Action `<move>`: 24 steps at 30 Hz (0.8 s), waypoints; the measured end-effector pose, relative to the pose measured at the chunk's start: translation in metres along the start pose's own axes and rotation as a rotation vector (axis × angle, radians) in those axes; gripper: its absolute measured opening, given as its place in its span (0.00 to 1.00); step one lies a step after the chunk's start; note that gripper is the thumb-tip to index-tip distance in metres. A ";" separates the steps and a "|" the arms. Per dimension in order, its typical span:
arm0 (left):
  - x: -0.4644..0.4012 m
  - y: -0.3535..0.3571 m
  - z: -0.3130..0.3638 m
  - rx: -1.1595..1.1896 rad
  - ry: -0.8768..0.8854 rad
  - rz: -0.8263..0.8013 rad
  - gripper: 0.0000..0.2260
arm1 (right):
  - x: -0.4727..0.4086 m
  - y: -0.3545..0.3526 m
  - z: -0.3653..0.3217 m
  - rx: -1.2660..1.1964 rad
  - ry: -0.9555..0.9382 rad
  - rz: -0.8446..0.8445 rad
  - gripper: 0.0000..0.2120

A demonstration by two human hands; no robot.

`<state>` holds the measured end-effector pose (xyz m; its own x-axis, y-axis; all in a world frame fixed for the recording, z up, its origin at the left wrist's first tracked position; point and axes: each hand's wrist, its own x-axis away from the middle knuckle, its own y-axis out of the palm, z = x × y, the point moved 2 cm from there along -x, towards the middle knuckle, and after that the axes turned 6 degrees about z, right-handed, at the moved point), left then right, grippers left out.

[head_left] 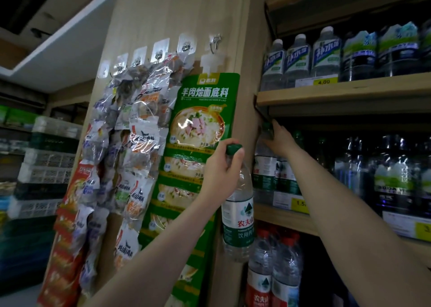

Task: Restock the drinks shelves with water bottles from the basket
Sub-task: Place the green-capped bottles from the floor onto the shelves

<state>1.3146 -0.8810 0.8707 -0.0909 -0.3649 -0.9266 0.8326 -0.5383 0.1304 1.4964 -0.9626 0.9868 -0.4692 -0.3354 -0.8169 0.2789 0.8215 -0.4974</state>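
Left hand grips a green-capped water bottle by the neck, hanging just outside the middle shelf. Right hand curls round the top of a shelved bottle at the left end. Best to steady that row, then slide the new one in upright.

Readable print on the hanging packets, bottles and shelf tags

The green sachet strip reads "羊肉烩面底料"; the held water bottle shows "农夫山" and "饮用"; a yellow price tag says "4.00", a lower tag starts "1.5".
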 end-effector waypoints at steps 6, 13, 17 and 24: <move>-0.001 0.002 -0.004 0.008 0.019 0.004 0.07 | 0.019 -0.001 0.014 0.022 0.051 -0.096 0.40; -0.002 0.008 0.010 0.025 0.011 -0.015 0.05 | 0.111 -0.042 -0.001 -0.378 -0.091 -0.267 0.34; -0.008 0.027 0.035 0.142 -0.022 0.004 0.04 | 0.163 -0.042 -0.016 -0.468 -0.080 -0.548 0.21; -0.028 0.064 0.054 0.293 -0.045 -0.031 0.15 | 0.164 -0.078 -0.003 -0.455 -0.007 -0.195 0.18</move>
<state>1.3405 -0.9463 0.9236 -0.1433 -0.3751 -0.9158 0.6367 -0.7434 0.2048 1.3951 -1.0804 0.8921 -0.4702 -0.5043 -0.7243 -0.2086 0.8609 -0.4640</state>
